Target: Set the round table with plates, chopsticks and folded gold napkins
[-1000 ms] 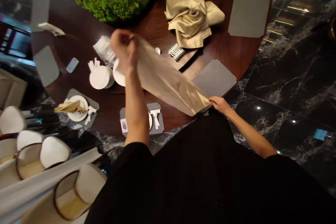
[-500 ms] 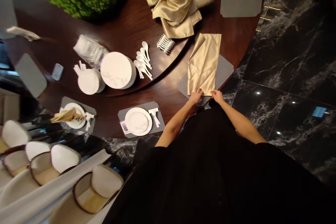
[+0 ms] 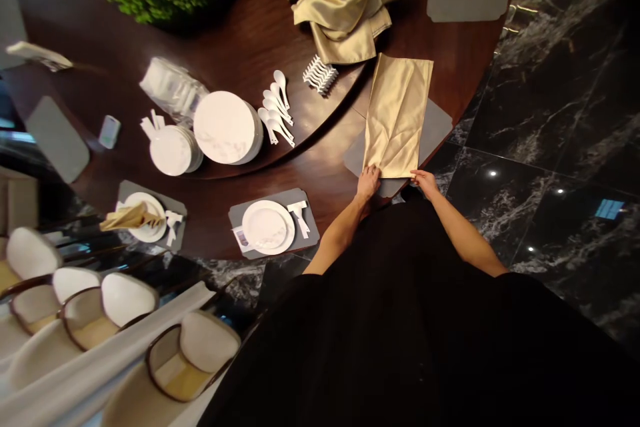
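I see one gold cloth (image 3: 397, 117), satiny and pale, spread out as a long, narrow rectangle. Its short near edge runs almost straight along the rim of the tabletop (image 3: 327, 190), and its length points away from there, leaning slightly to the right at the far end. It lies slantwise to the grey placemat (image 3: 436, 128) under it, whose corners show on both sides, and its far end reaches past the mat. I make out creases slanting across the middle. From here it seems doubled over, though I can't be sure.
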`<state>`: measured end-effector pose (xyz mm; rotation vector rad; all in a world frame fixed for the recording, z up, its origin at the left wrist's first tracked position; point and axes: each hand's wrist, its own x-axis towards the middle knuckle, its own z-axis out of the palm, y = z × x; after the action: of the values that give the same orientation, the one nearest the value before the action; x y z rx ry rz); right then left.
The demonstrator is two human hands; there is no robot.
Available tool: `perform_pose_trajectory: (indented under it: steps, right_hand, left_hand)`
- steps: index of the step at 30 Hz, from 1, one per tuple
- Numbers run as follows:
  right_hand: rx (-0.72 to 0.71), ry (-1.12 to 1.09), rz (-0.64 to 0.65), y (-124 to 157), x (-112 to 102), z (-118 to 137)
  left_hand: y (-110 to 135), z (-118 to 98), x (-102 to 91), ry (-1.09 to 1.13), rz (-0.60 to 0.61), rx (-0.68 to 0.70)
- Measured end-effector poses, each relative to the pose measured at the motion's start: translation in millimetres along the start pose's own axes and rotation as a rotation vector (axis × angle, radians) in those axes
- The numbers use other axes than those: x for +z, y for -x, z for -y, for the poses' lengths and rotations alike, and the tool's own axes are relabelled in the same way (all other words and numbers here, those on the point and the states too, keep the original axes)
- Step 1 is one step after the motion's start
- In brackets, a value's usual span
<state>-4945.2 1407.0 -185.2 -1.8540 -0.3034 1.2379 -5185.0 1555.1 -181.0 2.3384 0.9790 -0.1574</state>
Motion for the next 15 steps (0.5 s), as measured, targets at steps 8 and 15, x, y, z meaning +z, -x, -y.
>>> perform_pose_trajectory:
  steps: [8, 15]
  right_hand:
    - [-0.072, 0.123, -0.202, -16.7, -0.1, -6.0]
    - [-0.068, 0.116, -0.3, -34.2, -0.8, -3.2]
  left_hand:
    - [-4.3, 15.3, -3.8, 0.074, -0.021, -0.02]
    - [-24.9, 50.5, -13.3, 0.444, -0.176, -0.195]
